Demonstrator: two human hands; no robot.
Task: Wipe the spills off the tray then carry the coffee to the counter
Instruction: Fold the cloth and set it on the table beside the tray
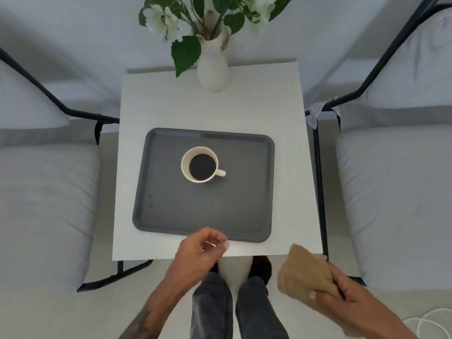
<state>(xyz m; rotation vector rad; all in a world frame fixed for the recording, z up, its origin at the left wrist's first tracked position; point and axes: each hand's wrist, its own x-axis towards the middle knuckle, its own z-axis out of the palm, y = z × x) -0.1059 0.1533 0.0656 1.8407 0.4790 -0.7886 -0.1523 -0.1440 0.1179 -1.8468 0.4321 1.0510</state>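
A dark grey tray (239, 206) lies on a small white table (210, 111). A cream cup of black coffee (201, 165) stands on the tray's left-centre, handle pointing right. Faint spots mark the tray near its left edge (150, 201). My left hand (203, 245) hovers at the table's near edge, just below the tray's front rim, fingers curled and empty. My right hand (342, 297) is lower right, off the table, gripping a folded tan cloth (303, 270) that reaches up to the table's near right corner.
A white vase with green leaves and white flowers (212, 69) stands at the table's far edge. Grey cushioned chairs with black frames flank the table, left (44, 204) and right (396, 196). My legs in dark jeans are below. A white cable (425, 324) lies on the floor.
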